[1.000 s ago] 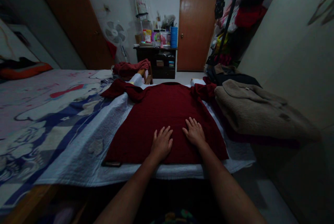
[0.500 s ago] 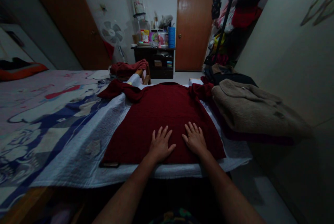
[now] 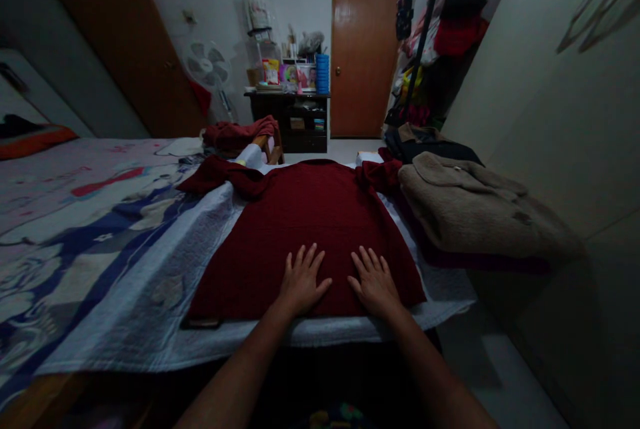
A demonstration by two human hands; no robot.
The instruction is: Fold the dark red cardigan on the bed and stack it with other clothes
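A dark red long-sleeved garment [image 3: 310, 215] lies spread flat on a pale blue quilted cloth [image 3: 150, 309], its collar end away from me and its sleeves bunched out to both sides. My left hand [image 3: 303, 282] rests palm down on the lower middle of the garment, fingers spread. To its right, my right hand [image 3: 374, 282] also lies flat on the fabric with its fingers apart. Neither hand grips anything. A small dark-edged label or pocket corner shows at the garment's near left hem.
A folded tan fleece coat [image 3: 465, 205] sits on dark clothes at the right. On the left lies a bed with a patterned sheet [image 3: 105, 209]. Reddish cloth [image 3: 240, 134] hangs over a wooden chair beyond. A fan [image 3: 207, 65] and a dark cabinet [image 3: 287, 115] stand at the back.
The view has shifted slightly, so the room appears a little further left. My hands stay flat on the garment, slightly farther apart.
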